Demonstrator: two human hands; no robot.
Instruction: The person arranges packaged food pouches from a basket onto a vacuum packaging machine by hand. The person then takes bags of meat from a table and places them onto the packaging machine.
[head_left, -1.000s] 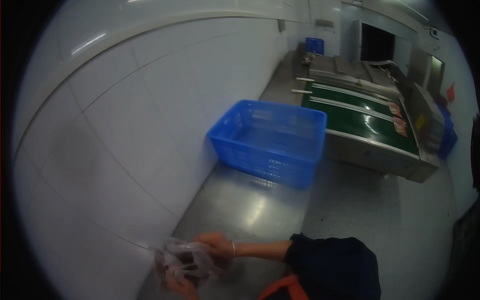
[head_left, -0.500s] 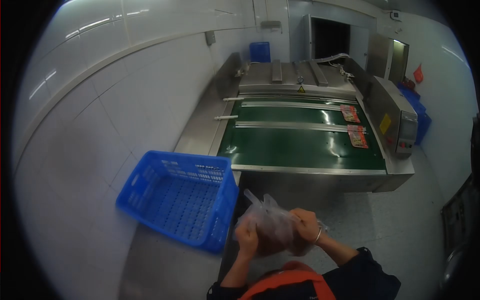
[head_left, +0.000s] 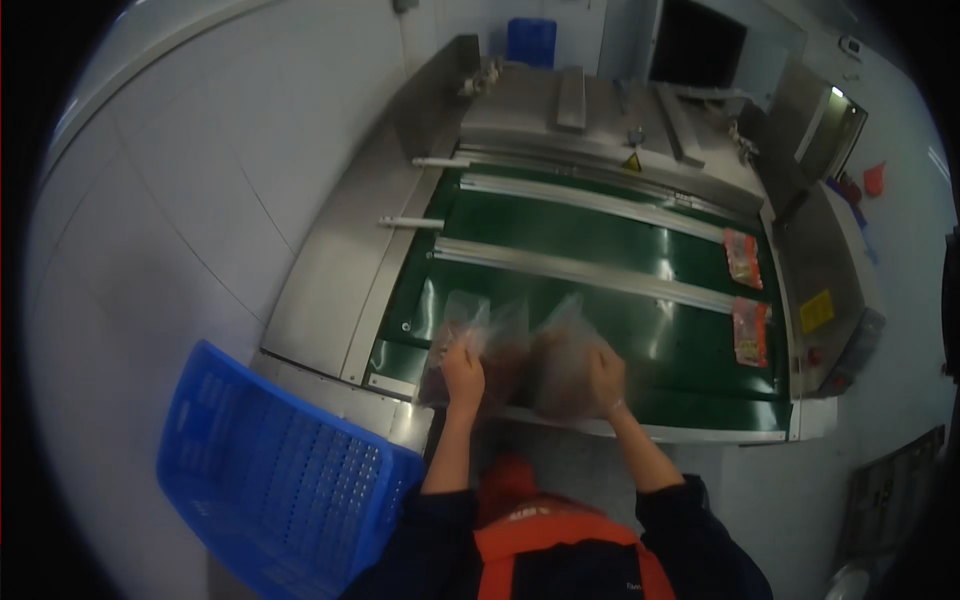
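Note:
Over the front edge of the green belt (head_left: 560, 225), my left hand (head_left: 463, 374) is closed on clear plastic bags (head_left: 505, 360) with reddish-brown contents. To its right, my right hand (head_left: 606, 378) grips another clear bag (head_left: 562, 365) with similar dark contents. The bags hang side by side between and around my hands, blurred by motion, so their exact number is hard to tell. Two small red and white packets, an upper one (head_left: 742, 258) and a lower one (head_left: 750, 332), lie at the belt's right side by the metal bars.
A blue crate (head_left: 270, 480) stands at the lower left beside the steel machine (head_left: 320, 290). A control box (head_left: 835, 290) with a yellow label is at the machine's right. Another blue crate (head_left: 531, 42) sits at the back, and a dark grate (head_left: 890, 495) is at the lower right.
My hands and the bags have moved from the steel counter at the left to over the belt's front. My hands are now farther apart. The view has shifted, with the machine nearer.

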